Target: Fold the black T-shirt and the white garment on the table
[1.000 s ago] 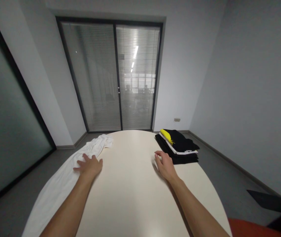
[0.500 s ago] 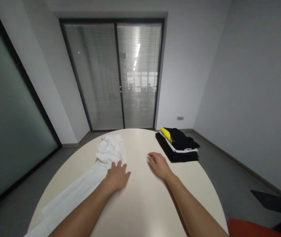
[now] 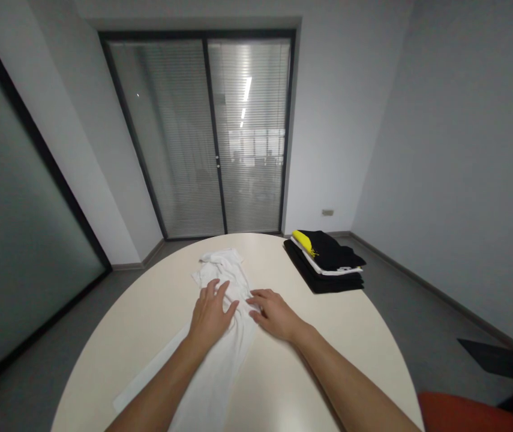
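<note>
A white cloth garment, perhaps a T-shirt (image 3: 213, 375), lies lengthwise on the round table, bunched and wrinkled at its far end and smoother toward me. My left hand (image 3: 212, 314) rests on its wrinkled middle, open, fingers spread and the thumb pointing right. At the cloth's right edge, my right hand (image 3: 275, 313) touches the fabric with its fingertips. Its fingers curve a little and the thumb stays apart from them, so it is open. My left forearm covers part of the garment's near left side.
A folded stack of clothes (image 3: 328, 264), black with white and yellow parts, sits at the table's right edge. The pale round table (image 3: 350, 348) has a red chair (image 3: 463, 414) and a dark armrest-like part (image 3: 499, 360) to its right. A glass door with blinds (image 3: 193, 138) stands beyond.
The garment has shifted to the right, and more wrinkles show along it. My left hand has turned more upright on the cloth. My right hand has moved left from bare table to the garment's edge.
</note>
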A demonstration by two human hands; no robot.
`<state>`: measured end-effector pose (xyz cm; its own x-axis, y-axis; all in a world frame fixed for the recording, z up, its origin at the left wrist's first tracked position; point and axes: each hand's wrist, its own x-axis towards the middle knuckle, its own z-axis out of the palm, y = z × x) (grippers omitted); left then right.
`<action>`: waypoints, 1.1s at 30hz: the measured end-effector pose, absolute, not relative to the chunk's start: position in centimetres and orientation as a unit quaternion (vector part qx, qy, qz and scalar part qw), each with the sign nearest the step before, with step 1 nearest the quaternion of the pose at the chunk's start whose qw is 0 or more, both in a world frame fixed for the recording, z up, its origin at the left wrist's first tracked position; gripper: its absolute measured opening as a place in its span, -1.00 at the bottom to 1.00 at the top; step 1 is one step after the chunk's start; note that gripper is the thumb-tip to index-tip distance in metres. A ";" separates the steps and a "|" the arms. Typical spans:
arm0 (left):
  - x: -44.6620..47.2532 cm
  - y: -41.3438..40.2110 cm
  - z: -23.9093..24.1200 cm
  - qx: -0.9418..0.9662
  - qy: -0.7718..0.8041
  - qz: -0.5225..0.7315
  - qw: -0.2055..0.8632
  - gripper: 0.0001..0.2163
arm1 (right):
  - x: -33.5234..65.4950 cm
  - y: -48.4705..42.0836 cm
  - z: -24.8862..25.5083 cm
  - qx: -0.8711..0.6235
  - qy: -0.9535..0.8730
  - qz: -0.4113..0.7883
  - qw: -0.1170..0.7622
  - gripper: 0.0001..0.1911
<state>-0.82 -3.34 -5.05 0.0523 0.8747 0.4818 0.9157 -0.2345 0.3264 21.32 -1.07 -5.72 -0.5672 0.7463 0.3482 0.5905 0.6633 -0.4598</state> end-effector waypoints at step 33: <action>0.2 -5.3 -5.7 -0.786 -0.536 -0.303 -0.054 -0.62 | 22.9 -1.3 -2.3 -0.528 -0.825 0.066 0.191 -0.51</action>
